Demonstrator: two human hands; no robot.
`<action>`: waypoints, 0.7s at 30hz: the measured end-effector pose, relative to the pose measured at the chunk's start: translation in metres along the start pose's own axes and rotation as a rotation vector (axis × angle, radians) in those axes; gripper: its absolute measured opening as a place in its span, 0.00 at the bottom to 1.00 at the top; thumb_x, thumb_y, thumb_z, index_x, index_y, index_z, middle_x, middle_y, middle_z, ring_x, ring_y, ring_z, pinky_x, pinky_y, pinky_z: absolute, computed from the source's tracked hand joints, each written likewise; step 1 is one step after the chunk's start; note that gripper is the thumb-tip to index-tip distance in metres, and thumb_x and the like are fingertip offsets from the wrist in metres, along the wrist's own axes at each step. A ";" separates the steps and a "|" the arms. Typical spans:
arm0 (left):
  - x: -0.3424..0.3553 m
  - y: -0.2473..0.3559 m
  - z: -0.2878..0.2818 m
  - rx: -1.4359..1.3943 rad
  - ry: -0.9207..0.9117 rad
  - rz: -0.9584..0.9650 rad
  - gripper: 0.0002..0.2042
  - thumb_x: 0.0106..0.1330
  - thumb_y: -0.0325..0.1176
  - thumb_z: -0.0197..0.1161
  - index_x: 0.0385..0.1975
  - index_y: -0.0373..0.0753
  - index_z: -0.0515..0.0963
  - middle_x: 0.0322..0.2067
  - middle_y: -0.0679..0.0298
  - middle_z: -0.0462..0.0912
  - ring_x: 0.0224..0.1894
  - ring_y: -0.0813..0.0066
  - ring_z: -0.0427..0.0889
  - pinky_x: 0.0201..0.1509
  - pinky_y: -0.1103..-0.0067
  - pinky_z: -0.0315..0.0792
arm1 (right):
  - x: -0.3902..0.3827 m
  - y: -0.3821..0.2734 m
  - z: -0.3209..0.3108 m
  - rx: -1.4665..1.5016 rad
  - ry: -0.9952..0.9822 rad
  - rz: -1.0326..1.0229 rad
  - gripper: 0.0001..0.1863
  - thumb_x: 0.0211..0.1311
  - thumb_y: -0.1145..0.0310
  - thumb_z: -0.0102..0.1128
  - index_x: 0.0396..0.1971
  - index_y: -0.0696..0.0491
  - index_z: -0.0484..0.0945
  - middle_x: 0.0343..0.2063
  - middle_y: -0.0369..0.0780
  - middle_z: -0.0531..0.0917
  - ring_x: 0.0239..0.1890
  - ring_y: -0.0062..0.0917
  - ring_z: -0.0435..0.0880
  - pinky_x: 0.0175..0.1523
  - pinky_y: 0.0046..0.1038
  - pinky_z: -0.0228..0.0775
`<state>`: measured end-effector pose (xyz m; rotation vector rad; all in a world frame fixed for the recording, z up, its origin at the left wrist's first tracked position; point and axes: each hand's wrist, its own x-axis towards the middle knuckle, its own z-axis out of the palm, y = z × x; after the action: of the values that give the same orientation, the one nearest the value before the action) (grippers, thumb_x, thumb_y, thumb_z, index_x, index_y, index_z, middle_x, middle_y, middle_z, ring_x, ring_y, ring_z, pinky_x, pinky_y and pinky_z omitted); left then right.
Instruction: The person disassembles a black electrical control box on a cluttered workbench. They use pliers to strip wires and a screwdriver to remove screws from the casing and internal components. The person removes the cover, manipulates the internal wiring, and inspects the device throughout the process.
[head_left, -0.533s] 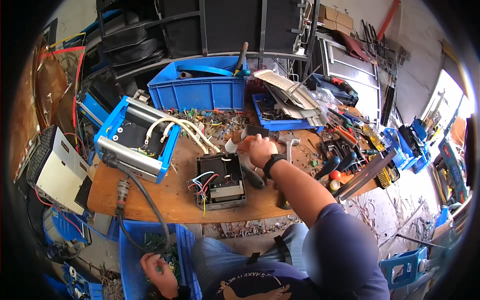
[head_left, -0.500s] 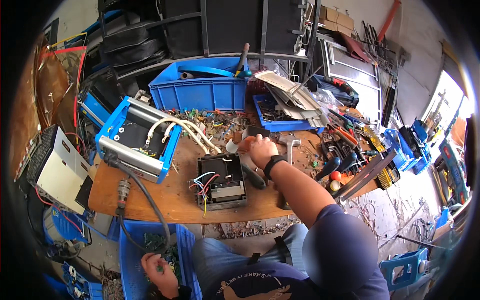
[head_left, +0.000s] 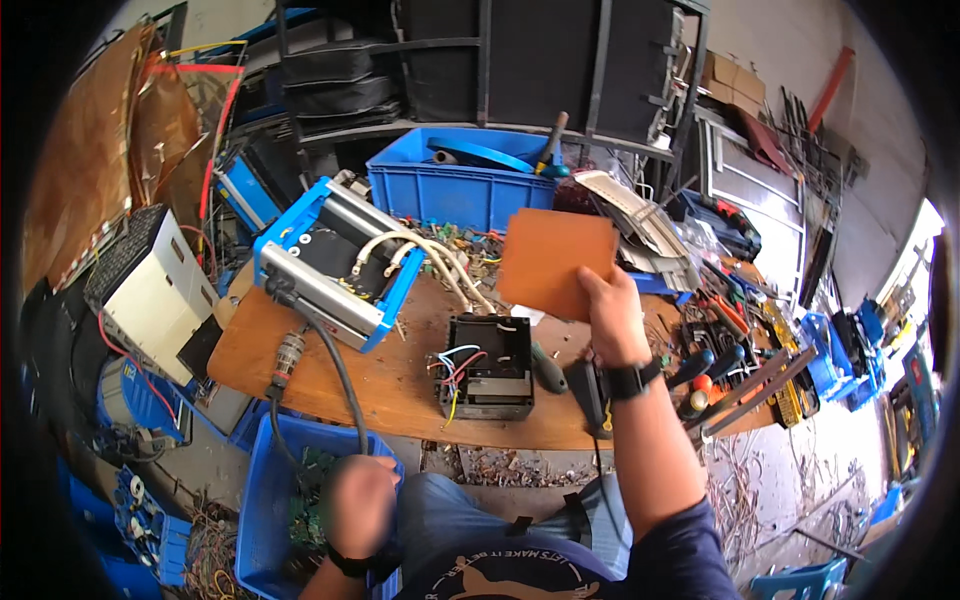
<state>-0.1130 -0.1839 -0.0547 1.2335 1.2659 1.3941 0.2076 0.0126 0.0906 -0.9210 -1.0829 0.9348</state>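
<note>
My right hand point(head_left: 617, 318) is closed on the lower right corner of an orange-brown square sheet point(head_left: 555, 262), thumb on the face toward me. The sheet is held up over the table, tilted, its broad side showing. Blurred, my left hand point(head_left: 360, 505) is over the blue crate point(head_left: 262, 490) that contains green circuit boards point(head_left: 305, 500); its fingers cannot be made out. On the tabletop between my arms lies an open black housing point(head_left: 487, 395) with white, red, blue and yellow wires. A dark-handled tool point(head_left: 548, 368) lies beside it.
A blue-framed device point(head_left: 330, 300) with thick pale cables stands on the left of the wooden table point(head_left: 390, 400). Behind are a blue bin point(head_left: 440, 195) and stacked pale panels point(head_left: 640, 225). Hand tools point(head_left: 725, 315) crowd the right side. A dark cable hangs beside the crate.
My right hand has lifted the orange-brown sheet off the table and turned its broad face toward me. My left hand has risen at the crate's edge. The whole view has shifted left.
</note>
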 end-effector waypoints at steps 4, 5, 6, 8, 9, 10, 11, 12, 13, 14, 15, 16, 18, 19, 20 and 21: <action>0.039 0.052 0.019 -0.336 -0.167 0.047 0.24 0.70 0.36 0.59 0.62 0.34 0.64 0.54 0.55 0.75 0.51 0.66 0.79 0.51 0.71 0.77 | -0.066 -0.012 0.032 0.408 -0.243 0.331 0.18 0.66 0.73 0.56 0.53 0.64 0.71 0.49 0.42 0.80 0.50 0.27 0.80 0.56 0.28 0.72; 0.044 0.063 0.022 -0.517 -0.190 0.048 0.27 0.70 0.39 0.59 0.64 0.34 0.61 0.56 0.54 0.74 0.51 0.64 0.79 0.53 0.68 0.76 | -0.078 -0.010 0.040 0.426 -0.334 0.415 0.18 0.66 0.74 0.56 0.54 0.64 0.71 0.49 0.42 0.80 0.51 0.26 0.79 0.57 0.28 0.70; 0.053 0.064 0.023 -0.698 -0.290 0.005 0.29 0.70 0.41 0.60 0.65 0.35 0.60 0.57 0.56 0.73 0.53 0.65 0.79 0.55 0.68 0.75 | -0.091 -0.007 0.041 0.433 -0.407 0.497 0.18 0.66 0.74 0.56 0.54 0.64 0.71 0.50 0.42 0.80 0.52 0.26 0.78 0.58 0.27 0.69; 0.056 0.069 0.026 -0.958 -0.357 0.025 0.27 0.68 0.39 0.61 0.64 0.35 0.63 0.57 0.58 0.74 0.54 0.68 0.78 0.57 0.69 0.73 | -0.113 0.007 0.048 0.375 -0.483 0.539 0.18 0.66 0.74 0.56 0.54 0.64 0.71 0.50 0.41 0.80 0.51 0.24 0.78 0.58 0.27 0.69; 0.048 0.060 0.018 -0.878 -0.315 -0.027 0.26 0.68 0.37 0.62 0.62 0.35 0.65 0.56 0.60 0.75 0.55 0.70 0.78 0.58 0.70 0.72 | -0.122 0.017 0.056 0.342 -0.526 0.568 0.18 0.66 0.74 0.57 0.54 0.64 0.71 0.48 0.41 0.80 0.49 0.24 0.79 0.55 0.28 0.70; 0.039 0.050 0.008 -0.801 -0.269 -0.083 0.24 0.67 0.35 0.62 0.61 0.35 0.67 0.55 0.61 0.76 0.55 0.72 0.78 0.59 0.71 0.71 | -0.133 0.021 0.063 0.259 -0.555 0.561 0.18 0.66 0.73 0.57 0.54 0.63 0.71 0.48 0.41 0.81 0.47 0.24 0.80 0.53 0.28 0.72; 0.031 0.056 0.005 -0.762 -0.270 -0.124 0.22 0.65 0.30 0.62 0.59 0.34 0.69 0.54 0.63 0.78 0.55 0.72 0.77 0.60 0.71 0.70 | -0.141 0.022 0.068 0.193 -0.587 0.607 0.18 0.66 0.74 0.57 0.54 0.64 0.71 0.48 0.42 0.81 0.48 0.25 0.80 0.55 0.28 0.72; 0.019 0.044 -0.001 -0.725 -0.234 -0.206 0.22 0.65 0.27 0.62 0.59 0.34 0.69 0.54 0.62 0.77 0.55 0.72 0.77 0.61 0.71 0.70 | -0.151 0.028 0.075 0.136 -0.639 0.651 0.19 0.65 0.74 0.58 0.54 0.64 0.71 0.48 0.43 0.81 0.49 0.26 0.80 0.56 0.28 0.72; 0.012 0.029 -0.002 -0.703 -0.199 -0.201 0.22 0.66 0.28 0.60 0.60 0.33 0.68 0.55 0.60 0.77 0.57 0.70 0.76 0.61 0.70 0.70 | -0.158 0.044 0.078 0.067 -0.694 0.578 0.18 0.66 0.73 0.58 0.54 0.64 0.71 0.49 0.42 0.81 0.49 0.25 0.80 0.56 0.27 0.71; 0.000 0.016 -0.006 -0.675 -0.161 -0.198 0.22 0.67 0.29 0.58 0.61 0.33 0.67 0.56 0.58 0.76 0.58 0.68 0.75 0.62 0.68 0.70 | -0.166 0.059 0.082 0.010 -0.750 0.503 0.18 0.67 0.73 0.58 0.54 0.64 0.71 0.49 0.42 0.81 0.49 0.24 0.80 0.56 0.27 0.71; -0.015 0.005 -0.015 -0.736 -0.120 -0.241 0.22 0.68 0.29 0.57 0.61 0.32 0.67 0.56 0.58 0.76 0.59 0.67 0.75 0.63 0.68 0.69 | -0.174 0.063 0.088 0.025 -0.820 0.623 0.22 0.67 0.69 0.59 0.57 0.63 0.70 0.49 0.41 0.81 0.49 0.23 0.79 0.55 0.26 0.71; -0.028 -0.005 -0.023 -0.800 -0.097 -0.282 0.22 0.68 0.28 0.56 0.61 0.32 0.66 0.56 0.58 0.76 0.59 0.67 0.74 0.63 0.67 0.68 | -0.179 0.071 0.092 -0.034 -0.921 0.646 0.23 0.67 0.68 0.60 0.58 0.63 0.70 0.49 0.40 0.81 0.49 0.23 0.79 0.55 0.26 0.71; -0.056 -0.032 -0.037 -0.889 -0.024 -0.363 0.21 0.68 0.27 0.56 0.61 0.32 0.66 0.56 0.58 0.76 0.59 0.65 0.75 0.64 0.67 0.68 | -0.187 0.091 0.099 -0.160 -1.103 0.684 0.26 0.67 0.65 0.61 0.60 0.62 0.69 0.48 0.39 0.81 0.48 0.23 0.79 0.53 0.26 0.72; -0.073 -0.047 -0.047 -0.908 0.036 -0.404 0.21 0.68 0.26 0.56 0.61 0.33 0.67 0.56 0.58 0.76 0.58 0.64 0.76 0.63 0.66 0.69 | -0.189 0.098 0.103 -0.299 -1.209 0.645 0.28 0.66 0.62 0.62 0.61 0.61 0.69 0.50 0.40 0.80 0.47 0.23 0.79 0.51 0.26 0.73; -0.085 -0.061 -0.059 -0.929 0.084 -0.443 0.20 0.68 0.25 0.56 0.60 0.33 0.68 0.56 0.58 0.76 0.57 0.64 0.77 0.63 0.66 0.70 | -0.193 0.103 0.101 -0.356 -1.241 0.544 0.28 0.66 0.62 0.63 0.60 0.61 0.70 0.50 0.41 0.79 0.47 0.23 0.79 0.51 0.26 0.73; -0.094 -0.071 -0.071 -0.802 0.161 -0.439 0.20 0.67 0.25 0.56 0.60 0.33 0.68 0.56 0.58 0.76 0.57 0.63 0.77 0.62 0.65 0.71 | -0.198 0.108 0.095 -0.418 -1.260 0.441 0.27 0.65 0.62 0.63 0.60 0.61 0.70 0.51 0.42 0.79 0.47 0.23 0.79 0.51 0.26 0.73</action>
<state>-0.1714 -0.2778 -0.1362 0.2829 0.8513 1.4583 0.0593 -0.1237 -0.0487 -0.8925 -2.2496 1.7920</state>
